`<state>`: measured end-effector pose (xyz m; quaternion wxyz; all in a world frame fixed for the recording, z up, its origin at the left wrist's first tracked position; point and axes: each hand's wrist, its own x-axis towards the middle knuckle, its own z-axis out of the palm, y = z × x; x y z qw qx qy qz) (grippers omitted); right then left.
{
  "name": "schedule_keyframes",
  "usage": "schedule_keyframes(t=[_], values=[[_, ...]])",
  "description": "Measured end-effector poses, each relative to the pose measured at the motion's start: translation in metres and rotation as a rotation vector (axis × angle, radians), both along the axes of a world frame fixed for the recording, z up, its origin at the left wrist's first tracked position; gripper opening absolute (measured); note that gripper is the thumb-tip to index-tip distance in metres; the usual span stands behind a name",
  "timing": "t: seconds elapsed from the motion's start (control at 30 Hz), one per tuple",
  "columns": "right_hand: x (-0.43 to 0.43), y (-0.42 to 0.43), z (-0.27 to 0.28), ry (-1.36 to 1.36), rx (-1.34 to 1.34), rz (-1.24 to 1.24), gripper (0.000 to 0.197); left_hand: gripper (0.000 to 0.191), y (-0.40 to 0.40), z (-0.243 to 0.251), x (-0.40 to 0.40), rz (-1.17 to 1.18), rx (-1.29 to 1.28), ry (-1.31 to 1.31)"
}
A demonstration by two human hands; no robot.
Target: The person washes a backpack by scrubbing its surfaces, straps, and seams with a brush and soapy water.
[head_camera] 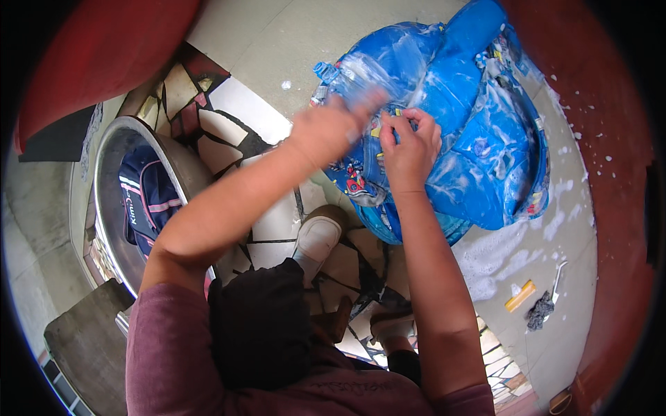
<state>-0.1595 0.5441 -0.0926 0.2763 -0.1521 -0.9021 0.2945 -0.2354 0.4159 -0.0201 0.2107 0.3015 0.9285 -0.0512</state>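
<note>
A blue patterned fabric bag, apparently a backpack (458, 135), lies on the floor, wet and streaked with white suds. My right hand (411, 140) pinches a patterned edge of it between thumb and fingers. Just left of that, my left hand (333, 125) is motion-blurred over the bag's left part; whether anything is in it cannot be told. A blue plastic buckle (326, 72) juts out at the bag's upper left. Part of the bag is hidden beneath my hands.
At left, a metal basin (102, 208) holds a navy bag (151, 197) with pink trim. On the sudsy floor at lower right lie a yellow block-like item (520, 296), a dark mesh scrubber (541, 312) and a thin white-handled item (559, 278). Red surfaces border both sides.
</note>
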Motion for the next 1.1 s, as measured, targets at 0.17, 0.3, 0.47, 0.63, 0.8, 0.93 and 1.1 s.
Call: schedule_keyframes(t=[0.17,0.3,0.47,0.63,0.8,0.93,1.1], values=[[-0.001,-0.007,0.001,0.001,0.010,0.035,0.009,0.052,-0.036,-0.004,-0.045,0.211,-0.031,0.067],[0.001,0.004,-0.002,-0.049,0.046,0.001,0.010,0.050,0.005,0.003,0.013,-0.066,0.018,0.014],[-0.002,-0.009,0.005,-0.015,0.002,0.037,0.010,0.058,-0.043,-0.015,-0.044,0.141,0.027,0.193],[0.004,0.003,-0.003,-0.080,0.061,-0.002,0.010,0.054,0.001,0.000,0.015,-0.070,0.098,0.038],[-0.002,-0.006,0.002,-0.037,0.007,0.017,0.010,0.056,-0.020,-0.002,-0.026,0.198,-0.053,-0.003],[0.006,0.001,-0.003,-0.094,0.062,0.013,0.009,0.052,-0.005,0.001,-0.004,0.054,0.039,-0.073],[-0.001,-0.004,0.004,-0.060,0.008,0.003,0.007,0.051,-0.015,0.002,-0.022,0.155,0.020,-0.011]])
